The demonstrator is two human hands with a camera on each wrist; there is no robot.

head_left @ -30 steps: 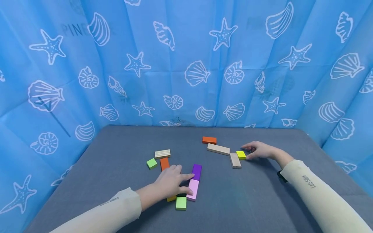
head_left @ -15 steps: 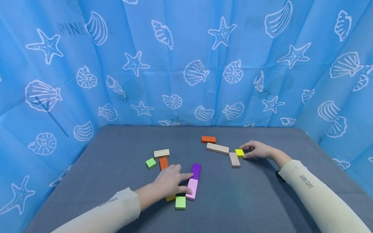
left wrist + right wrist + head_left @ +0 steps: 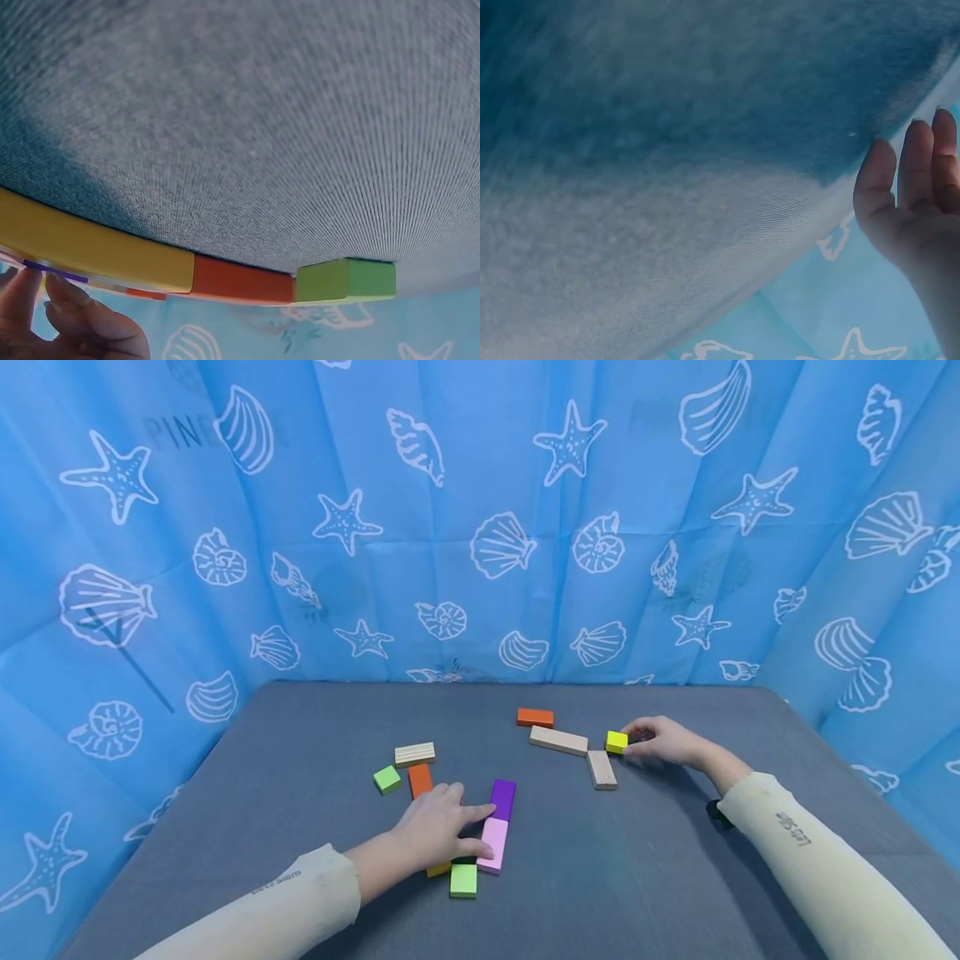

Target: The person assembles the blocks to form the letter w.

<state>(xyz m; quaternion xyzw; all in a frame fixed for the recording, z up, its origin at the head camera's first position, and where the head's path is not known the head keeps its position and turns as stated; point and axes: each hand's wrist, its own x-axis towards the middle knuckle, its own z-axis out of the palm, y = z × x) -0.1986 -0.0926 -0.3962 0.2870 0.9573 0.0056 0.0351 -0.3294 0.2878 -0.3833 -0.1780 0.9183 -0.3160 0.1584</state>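
My left hand (image 3: 437, 823) rests over a group of blocks, its index finger touching the purple block (image 3: 503, 799) and its thumb on the pink block (image 3: 492, 843). Under and around that hand lie a yellow-orange block (image 3: 97, 247), an orange block (image 3: 421, 780) and a light green block (image 3: 463, 881); a dark block beneath it is mostly hidden. On the right, a small yellow block (image 3: 617, 742) is pinched between the thumb and fingers of my right hand (image 3: 663, 742). It stands just apart from the short wooden block (image 3: 602, 770). In the right wrist view the yellow block is hidden.
A longer wooden block (image 3: 558, 740) touches the short one's corner, and a red-orange block (image 3: 536, 717) lies behind it. At the left are a ridged wooden block (image 3: 415, 755) and a green block (image 3: 387, 779). A blue curtain (image 3: 450, 527) hangs behind the grey table (image 3: 675, 877).
My right hand has moved the yellow block away from the short wooden block, slightly toward the back of the table. The left hand keeps its place on the purple and pink blocks.
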